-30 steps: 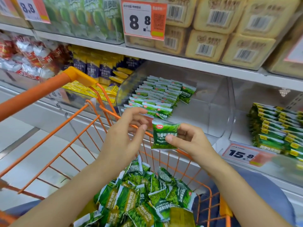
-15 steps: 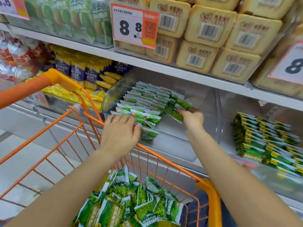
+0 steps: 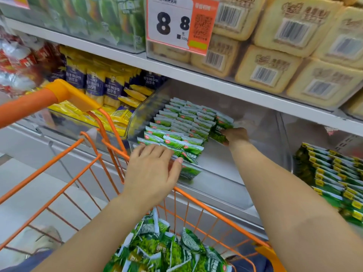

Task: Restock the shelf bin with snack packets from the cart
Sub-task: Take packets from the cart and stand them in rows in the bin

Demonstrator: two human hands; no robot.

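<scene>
While right hand (image 3: 236, 135) pinches one packet (image 3: 218, 136) | left hand (image 3: 151, 171) flat, fingers straight | one bin (image 3: 222, 185)

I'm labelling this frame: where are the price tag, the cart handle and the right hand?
price tag (image 3: 172, 24), head view, white panel.
cart handle (image 3: 23, 108), head view, orange bar.
right hand (image 3: 236, 135), head view, back of hand.

A white shelf (image 3: 225, 160) carried a clear bin (image 3: 212, 185) with green snack packets (image 3: 176, 126) ranked at its left. Yellow packets (image 3: 110, 89) lay further left, more green packs (image 3: 334, 179) to the right.
</scene>
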